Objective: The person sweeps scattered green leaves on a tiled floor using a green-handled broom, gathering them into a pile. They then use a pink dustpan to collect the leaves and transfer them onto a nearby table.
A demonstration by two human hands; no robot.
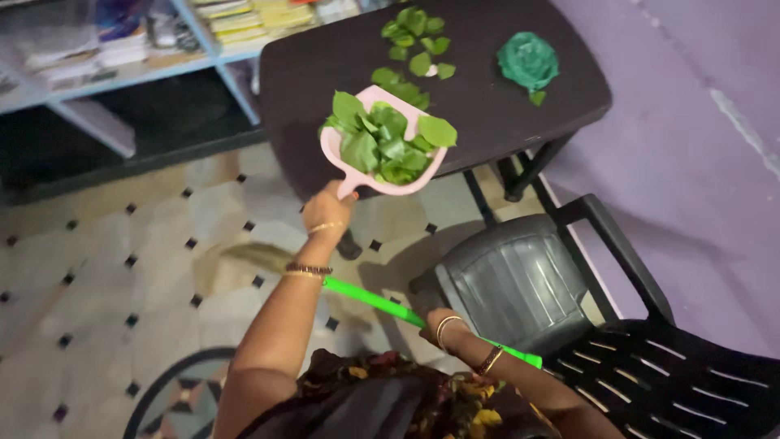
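Left hand (327,213): closed around the handle of a pink dustpan (382,175), which is held up over the near edge of the table (341,65)
Dustpan: heaped with green leaves (386,140), one leaf hanging over its right rim
Right hand (435,323): clamped on the green handle of a broom (374,299), which is held low across the body
Broom: its bristles are seen blurred over the tiled floor (106,276), to the left of the left forearm
Table: dark, with more loose leaves (416,41) scattered on top and a crumpled green bag (528,61) lying well apart from them, to the right
Chair (569,317): dark plastic, placed just beside the right hand, under the table's right end
Shelves (122,49): stacked with papers, at the upper left
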